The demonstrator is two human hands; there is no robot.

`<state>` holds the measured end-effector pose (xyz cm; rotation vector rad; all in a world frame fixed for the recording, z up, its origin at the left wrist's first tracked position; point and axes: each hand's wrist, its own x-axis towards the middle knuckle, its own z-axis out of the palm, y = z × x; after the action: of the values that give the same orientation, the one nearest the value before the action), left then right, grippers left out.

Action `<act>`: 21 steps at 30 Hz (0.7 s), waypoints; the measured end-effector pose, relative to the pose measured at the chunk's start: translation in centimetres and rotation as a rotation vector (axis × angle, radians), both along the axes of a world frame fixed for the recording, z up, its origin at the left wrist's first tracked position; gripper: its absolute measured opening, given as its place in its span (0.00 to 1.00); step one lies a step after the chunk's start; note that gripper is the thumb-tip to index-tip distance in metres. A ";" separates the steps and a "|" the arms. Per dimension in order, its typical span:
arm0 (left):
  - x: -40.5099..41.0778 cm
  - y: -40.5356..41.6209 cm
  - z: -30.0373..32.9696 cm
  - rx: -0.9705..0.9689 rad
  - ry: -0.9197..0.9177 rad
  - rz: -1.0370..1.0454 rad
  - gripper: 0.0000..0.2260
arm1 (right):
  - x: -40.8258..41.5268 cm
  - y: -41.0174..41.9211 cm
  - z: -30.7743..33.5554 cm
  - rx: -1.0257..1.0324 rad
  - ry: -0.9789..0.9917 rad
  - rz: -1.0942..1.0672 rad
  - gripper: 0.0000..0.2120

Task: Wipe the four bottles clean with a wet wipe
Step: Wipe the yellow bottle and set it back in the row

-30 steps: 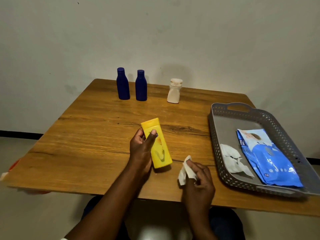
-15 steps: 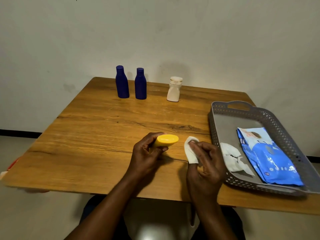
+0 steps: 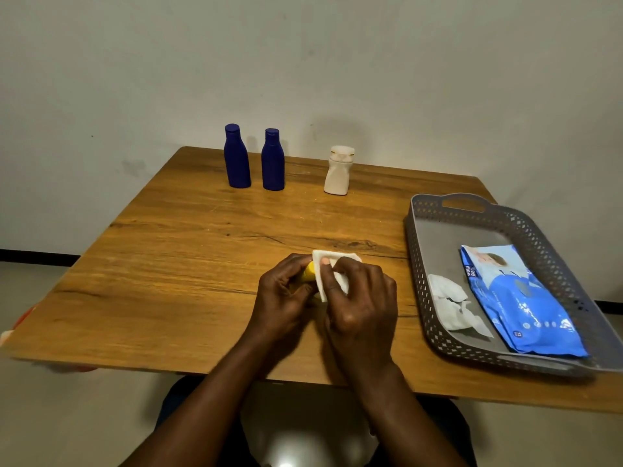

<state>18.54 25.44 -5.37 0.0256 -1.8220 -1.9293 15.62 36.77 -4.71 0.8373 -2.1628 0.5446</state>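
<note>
My left hand (image 3: pixel 281 298) grips the yellow bottle (image 3: pixel 308 274) above the near middle of the wooden table (image 3: pixel 188 251); only a sliver of yellow shows between my hands. My right hand (image 3: pixel 359 301) holds a white wet wipe (image 3: pixel 332 262) wrapped over the bottle's end, fingers curled round it. Two dark blue bottles (image 3: pixel 237 157) (image 3: pixel 273 160) and a small white bottle (image 3: pixel 338 171) stand upright in a row at the far edge.
A grey perforated tray (image 3: pixel 438 230) sits at the right, holding a blue pack of wipes (image 3: pixel 519 301) and a crumpled used wipe (image 3: pixel 451 305). A wall stands right behind the table. My knees show below the near edge.
My left hand turned the yellow bottle from flat in view to end-on. My right hand rose from the table's near edge and brought the wipe onto the bottle.
</note>
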 end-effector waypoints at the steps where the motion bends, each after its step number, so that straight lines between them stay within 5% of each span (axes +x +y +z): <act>1: -0.1 -0.2 -0.1 -0.006 -0.004 -0.003 0.15 | -0.2 0.2 0.0 -0.014 -0.016 -0.025 0.15; 5: -0.4 -0.6 -0.2 -0.171 0.035 0.002 0.17 | -0.9 1.1 -0.4 -0.082 -0.119 -0.063 0.18; 11: -0.8 -1.1 -0.5 -0.342 0.095 0.023 0.18 | -0.5 2.1 0.8 -0.484 -0.290 0.039 0.19; 16: -0.6 -0.4 -0.1 -0.360 0.105 -0.003 0.20 | 0.5 1.9 2.1 -0.157 -0.102 0.171 0.15; 21: -1.0 -1.1 -1.0 -0.651 0.140 0.064 0.23 | 0.0 1.7 1.6 0.127 -0.030 0.095 0.15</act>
<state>17.50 24.32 -6.35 -0.2554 -2.2250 -1.1859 15.63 38.42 -3.11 1.0109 -2.2124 0.4733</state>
